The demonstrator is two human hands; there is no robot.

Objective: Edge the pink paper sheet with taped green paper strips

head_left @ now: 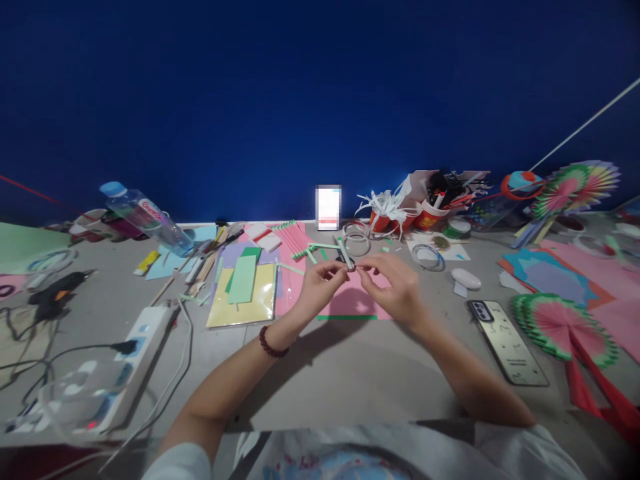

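Over the pink paper sheet (350,303), both hands meet with their fingertips close together. My left hand (325,285), with a dark red bead bracelet (273,342) on its wrist, is closed in a pinch on a narrow pale strip (343,253) that sticks up and away from me. My right hand (393,287) pinches beside it; what lies between its fingertips is too small to make out. A small dark thing shows at the fingertips. Along the near edge of the pink sheet runs a green paper strip (347,317).
Left are a yellow paper pack (265,303), a plastic bottle (155,220) and a power strip (137,367) with cables. Right are a phone (507,343), a pink-green paper fan (555,327) and a white mouse-shaped object (466,279). Red cups (433,219) stand behind, near a lit screen (329,208).
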